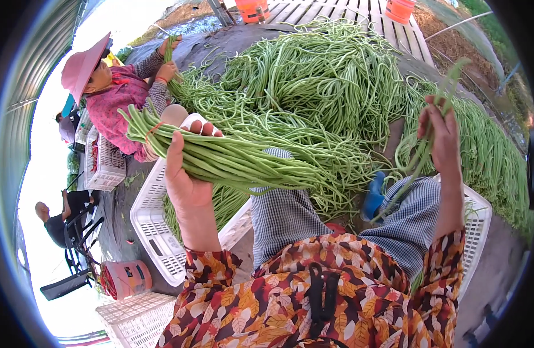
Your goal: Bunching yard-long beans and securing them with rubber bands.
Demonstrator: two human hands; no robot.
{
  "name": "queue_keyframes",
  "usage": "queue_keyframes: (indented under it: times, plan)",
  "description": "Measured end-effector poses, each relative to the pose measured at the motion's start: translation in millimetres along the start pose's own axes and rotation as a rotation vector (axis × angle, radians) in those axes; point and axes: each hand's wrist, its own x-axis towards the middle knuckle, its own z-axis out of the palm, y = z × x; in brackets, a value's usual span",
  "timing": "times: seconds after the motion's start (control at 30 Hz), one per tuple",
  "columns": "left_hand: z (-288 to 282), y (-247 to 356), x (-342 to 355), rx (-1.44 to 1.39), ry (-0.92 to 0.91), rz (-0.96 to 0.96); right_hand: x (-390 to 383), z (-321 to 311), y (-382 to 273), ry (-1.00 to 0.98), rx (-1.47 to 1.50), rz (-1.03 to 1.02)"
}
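A thick bundle [238, 158] is held at left of centre by the left hand [190, 188], its fingers curled round the beans; a red band [151, 134] seems to be set about one end. A few beans [416, 162] are pinched at upper right by the nearly closed right hand [442, 136]. Bundling appears well advanced for this bunch only: a large heap [331, 75], top centre, is left loose. Whether beans in the crate [148, 203], lower left, are tied cannot be told.
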Motion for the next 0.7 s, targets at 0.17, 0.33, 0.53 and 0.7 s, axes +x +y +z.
queue_keyframes:
  times: [0.17,0.33,0.53,0.7]
  plan:
    - [7,20,-18,0.077,-0.069,0.101,13,109,22,-0.441,-0.079,0.044]
    - [36,4,-9,0.015,-0.211,0.027,12,171,39,-0.564,-0.666,-0.281]
    - [36,10,-18,0.018,-0.156,0.088,-38,178,-43,-1.010,-0.189,-0.248]
    - [59,-19,-13,-0.084,-0.116,-0.019,-85,170,-22,-0.729,-0.296,-0.536]
